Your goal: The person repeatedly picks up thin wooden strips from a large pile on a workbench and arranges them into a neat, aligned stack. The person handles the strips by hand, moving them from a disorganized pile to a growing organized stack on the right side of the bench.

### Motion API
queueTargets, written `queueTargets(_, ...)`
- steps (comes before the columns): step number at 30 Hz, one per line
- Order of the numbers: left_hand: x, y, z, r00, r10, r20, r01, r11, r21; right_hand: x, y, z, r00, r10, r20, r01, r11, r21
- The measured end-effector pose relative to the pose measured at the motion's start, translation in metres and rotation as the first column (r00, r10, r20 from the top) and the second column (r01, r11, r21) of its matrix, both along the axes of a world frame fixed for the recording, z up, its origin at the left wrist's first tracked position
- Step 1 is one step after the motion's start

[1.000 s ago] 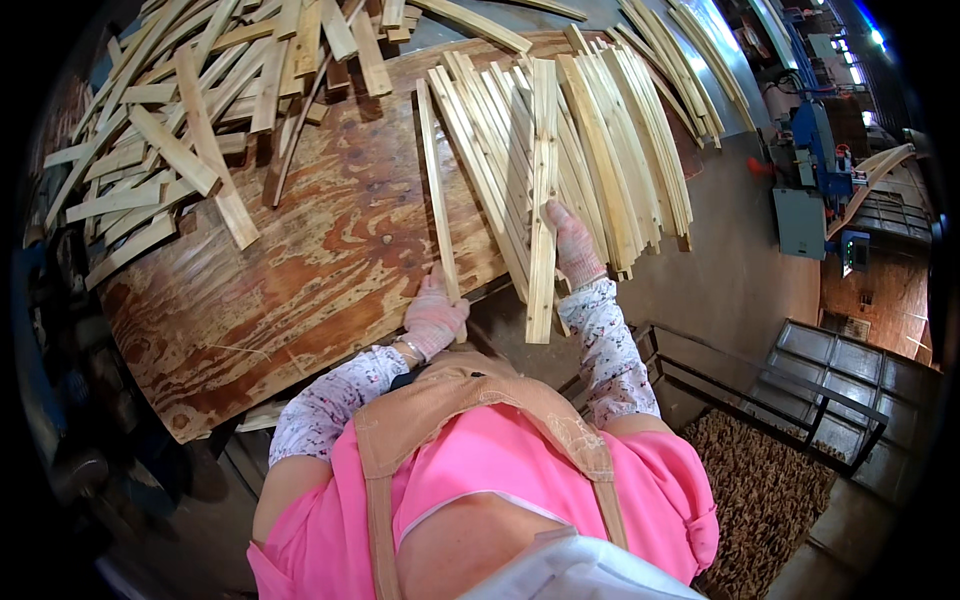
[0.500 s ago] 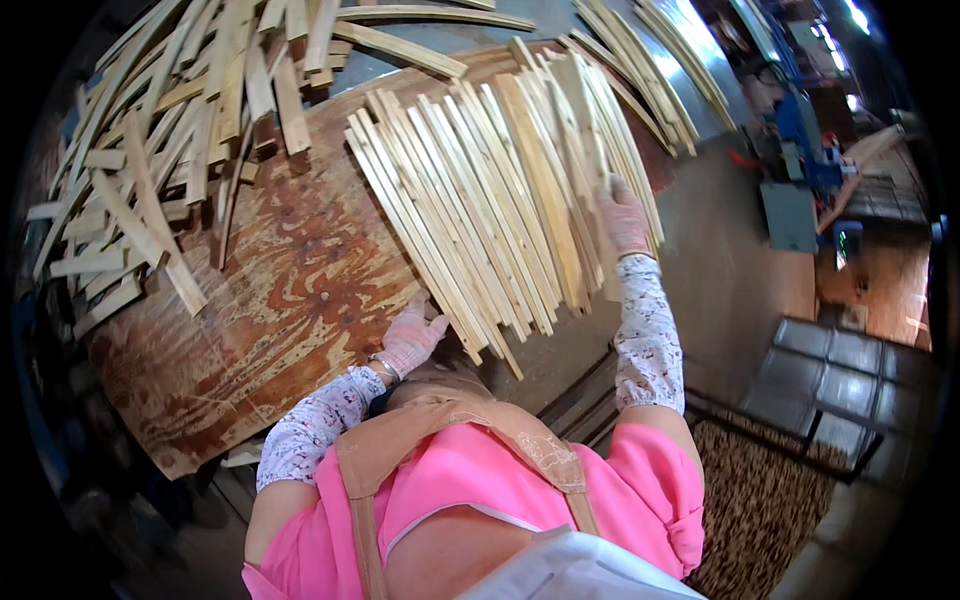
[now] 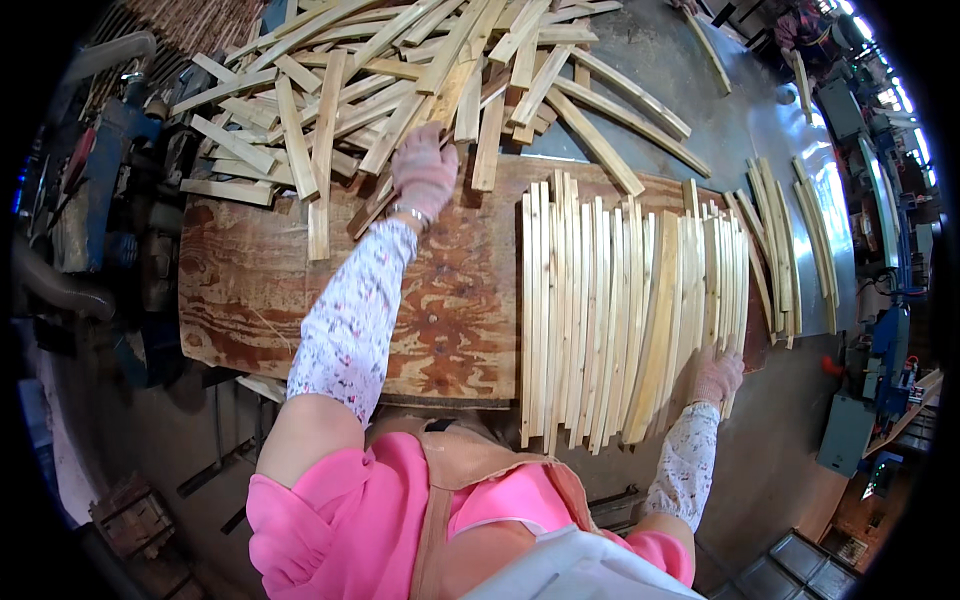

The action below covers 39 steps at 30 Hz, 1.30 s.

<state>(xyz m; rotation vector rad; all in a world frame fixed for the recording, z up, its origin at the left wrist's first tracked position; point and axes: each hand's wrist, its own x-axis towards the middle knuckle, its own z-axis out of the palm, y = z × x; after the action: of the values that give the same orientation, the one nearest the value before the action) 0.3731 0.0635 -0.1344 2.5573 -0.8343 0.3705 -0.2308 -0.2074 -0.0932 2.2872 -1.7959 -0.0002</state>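
Note:
My left hand, in a pale pink glove, reaches over the near edge of a loose heap of wooden strips. Its fingers close on the end of one wooden strip; the fingertips are partly hidden. Farther right, many pale strips lie side by side in a row, their near ends jutting past the table edge. My right hand, gloved the same way, is closed on a strip near the row's right end. One wider, yellower strip lies among the others.
The rows rest on a worn brown plywood board. Beyond it is a grey metal surface with small bundles of strips at the right. Blue machinery stands at the left. Another person is at the far right.
My left hand has gone from the row's near left corner to the heap. My right hand stays at the row's right side, now nearer its front. The view has swung left.

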Motion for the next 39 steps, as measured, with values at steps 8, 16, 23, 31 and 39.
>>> queueTargets(8,0.067,-0.038,0.061,0.967,0.163,-0.197,-0.048,0.873,0.486,0.059,0.043,-0.004,0.917,0.192,0.35,-0.21,0.978,0.013)
queueTargets(16,0.048,0.033,0.028,0.888,-0.438,-0.14,0.452,0.78,0.432,0.224,0.151,0.009,0.616,0.067,0.785,-0.593,0.696,0.406)
queueTargets(23,-0.185,0.145,-0.006,-0.069,-0.605,-0.793,-0.095,0.796,-0.598,0.354,0.242,0.01,0.325,-0.662,0.675,-0.778,0.219,0.589)
queueTargets(31,-0.04,0.164,0.04,0.895,-0.305,-0.326,0.142,0.886,-0.441,0.267,0.258,-0.003,0.466,-0.224,0.856,-0.584,0.649,0.488)
queueTargets(39,0.149,0.167,-0.008,0.795,0.378,-0.475,-0.436,0.9,-0.015,0.15,0.21,0.017,0.939,0.109,0.326,-0.14,0.988,0.073)
